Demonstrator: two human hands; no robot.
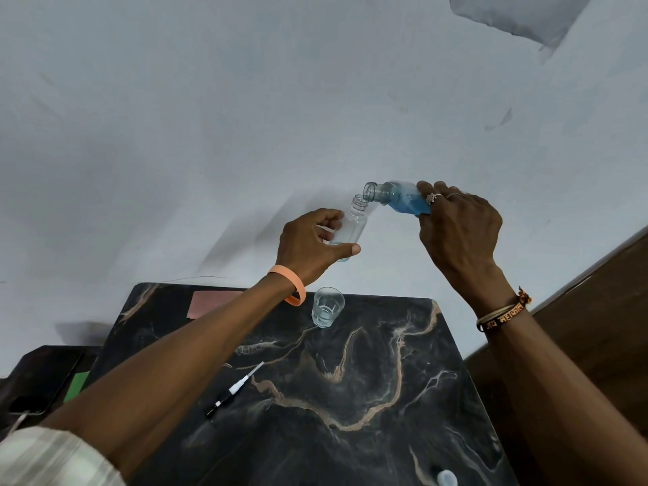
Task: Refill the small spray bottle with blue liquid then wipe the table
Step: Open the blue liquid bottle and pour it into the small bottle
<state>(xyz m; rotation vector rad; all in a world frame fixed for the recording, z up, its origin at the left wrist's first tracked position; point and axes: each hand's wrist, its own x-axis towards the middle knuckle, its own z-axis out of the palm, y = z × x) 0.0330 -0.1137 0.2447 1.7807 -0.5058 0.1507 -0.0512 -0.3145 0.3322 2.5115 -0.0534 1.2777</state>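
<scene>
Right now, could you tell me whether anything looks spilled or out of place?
Nothing looks spilled. The spray head lies loose on the table, expected while the blue bottle tips toward the small bottle.

A clear glass [328,306] holding a little water stands upright just below the middle of the frame. At lower left a dark phone [45,384] lies flat with a white cable [19,420] at its near end and a green card [77,385] just beside it. Brown wood panelling [596,310] fills the right edge, and a pale wall [245,100] spans the top.
</scene>
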